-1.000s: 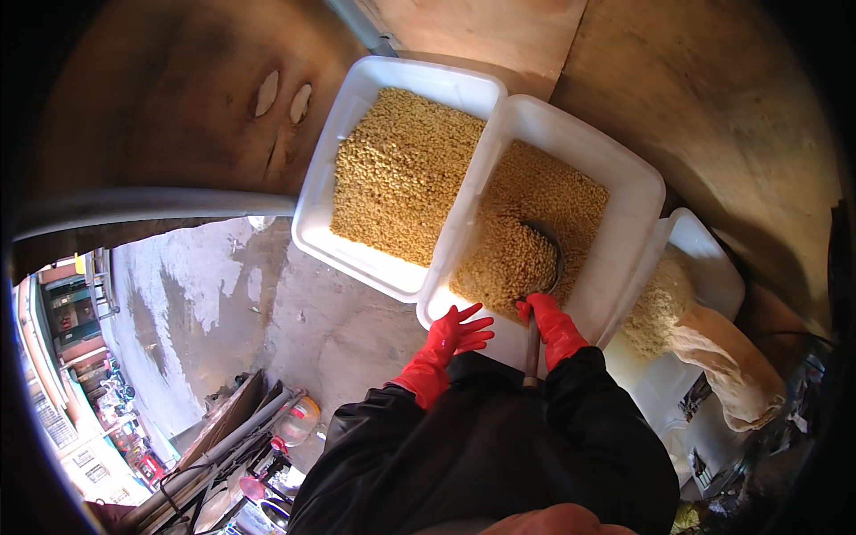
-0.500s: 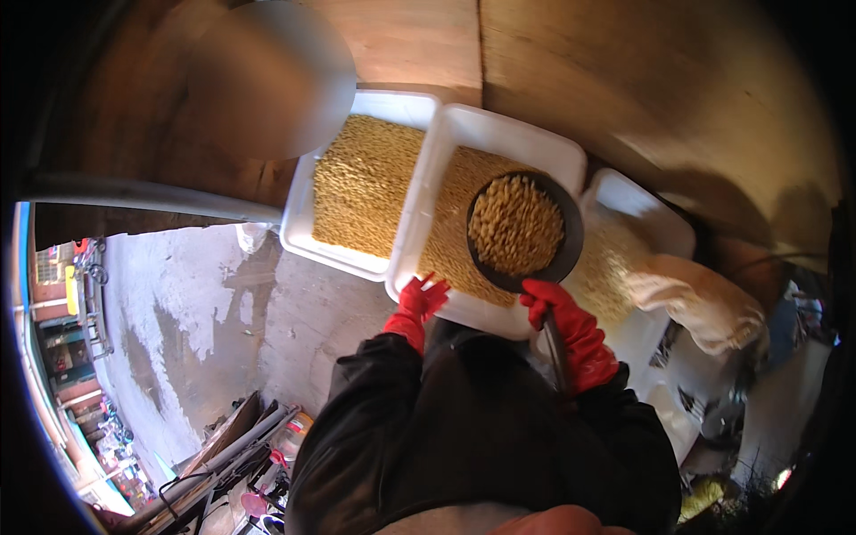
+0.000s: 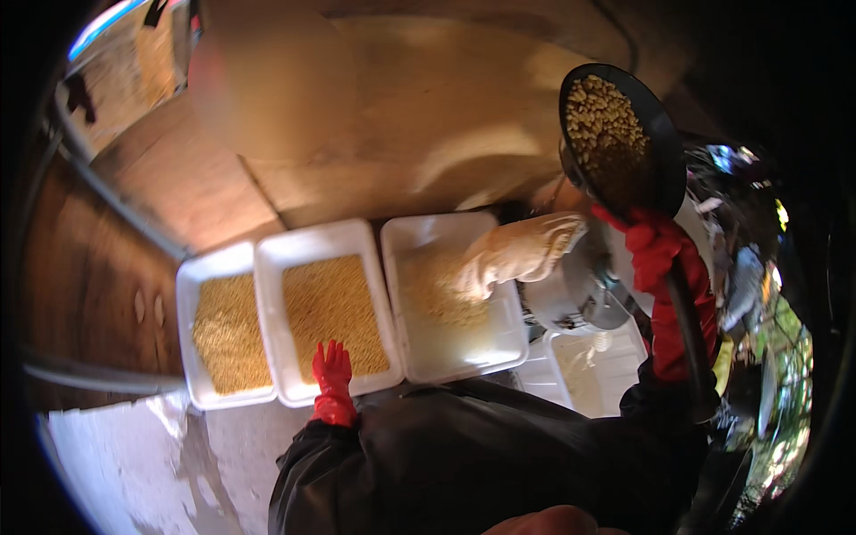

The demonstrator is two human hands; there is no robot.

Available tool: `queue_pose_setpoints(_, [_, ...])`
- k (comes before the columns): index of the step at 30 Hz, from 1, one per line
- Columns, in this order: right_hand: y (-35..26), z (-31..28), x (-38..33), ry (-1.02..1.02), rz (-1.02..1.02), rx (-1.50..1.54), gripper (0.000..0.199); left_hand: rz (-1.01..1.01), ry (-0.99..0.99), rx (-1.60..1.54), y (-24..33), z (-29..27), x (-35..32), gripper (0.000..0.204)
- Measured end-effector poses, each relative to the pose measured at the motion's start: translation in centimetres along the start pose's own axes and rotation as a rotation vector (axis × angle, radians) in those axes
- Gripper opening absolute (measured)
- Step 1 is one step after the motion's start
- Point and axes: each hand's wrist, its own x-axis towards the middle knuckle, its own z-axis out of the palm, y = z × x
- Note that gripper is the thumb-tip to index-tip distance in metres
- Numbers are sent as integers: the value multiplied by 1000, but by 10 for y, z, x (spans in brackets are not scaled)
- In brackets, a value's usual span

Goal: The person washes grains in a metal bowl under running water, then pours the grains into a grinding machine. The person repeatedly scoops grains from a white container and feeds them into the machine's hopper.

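Note:
My right hand (image 3: 649,242), in a red glove, grips the long handle of a black scoop pan (image 3: 621,135) filled with yellow grain, raised high at the right. Below it sit a grey metal machine (image 3: 575,294) and a cloth sack (image 3: 517,252). My left hand (image 3: 333,370), also red-gloved, rests with fingers spread on the near rim of the middle white tray (image 3: 272,330), which is full of yellow grain. A second full tray (image 3: 189,343) lies to its left, and a third tray (image 3: 499,348) with less grain lies to its right.
A white tub (image 3: 624,366) stands under the machine at the right. A wooden wall (image 3: 357,116) rises behind the trays. Wet concrete floor (image 3: 134,464) shows at the lower left, and clutter fills the far right edge.
My right hand has lifted the loaded scoop from over the trays up and to the right, above the machine. The view has swung right. My left hand stays on the tray rim.

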Motion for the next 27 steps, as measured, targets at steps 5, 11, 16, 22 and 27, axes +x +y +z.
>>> queue_pose_setpoints(5, [-33,7,-96,52,-183,159,49,-101,-128,139,-37,39,8,58])
queue_pose_setpoints(11, [-80,-80,-167,161,-390,-309,20,-164,-112,222,-69,32,19,58])
queue_pose_setpoints(16, [-103,-113,-190,439,-334,167,19,-146,-57,334,-73,2,37,58])
queue_pose_setpoints(22, [-118,-132,-210,557,-502,-13,21,-114,64,366,-68,-16,37,66])
queue_pose_setpoints(27, [-124,-139,-218,390,-509,-486,22,-79,37,357,-69,-18,33,65])
